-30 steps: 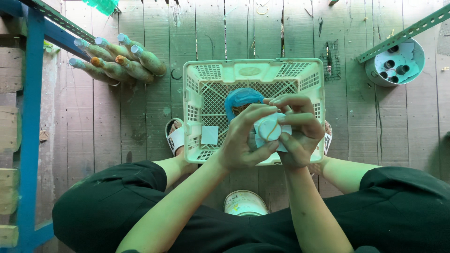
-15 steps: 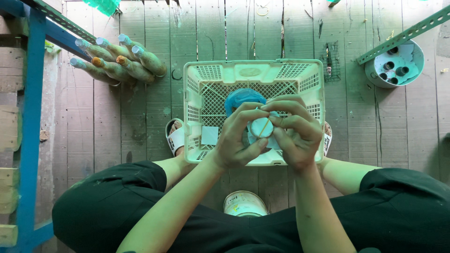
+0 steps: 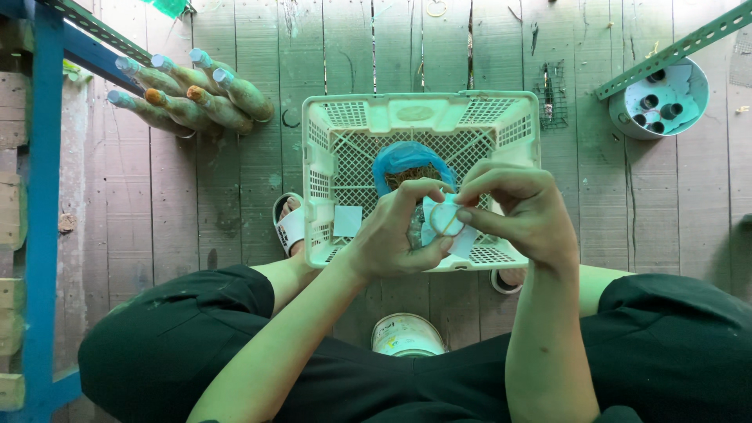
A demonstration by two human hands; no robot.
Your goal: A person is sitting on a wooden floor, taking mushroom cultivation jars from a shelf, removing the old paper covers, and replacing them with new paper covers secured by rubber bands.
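Note:
My left hand [image 3: 395,235] grips a narrow bottle-like container with brown filling, held over a white plastic crate [image 3: 419,117]. The container's mouth is capped with a piece of white paper [image 3: 445,225]. My right hand [image 3: 521,207] pinches that paper cap and a thin band against the mouth. Most of the container is hidden behind my fingers. Just behind my hands, a blue plastic bag [image 3: 407,157] holding brown material lies in the crate. A small white paper square [image 3: 347,221] rests on the crate's floor at the left.
Several filled bottles with capped necks [image 3: 188,98] lie stacked on the wooden plank floor at the upper left, beside a blue metal frame [image 3: 43,196]. A round tub holding small tubes [image 3: 662,98] sits at the upper right. A white can [image 3: 406,335] stands between my legs.
Both hands have shifted slightly right and lower over the crate. The right fingers have turned around the paper cap, which now shows more paper below the mouth.

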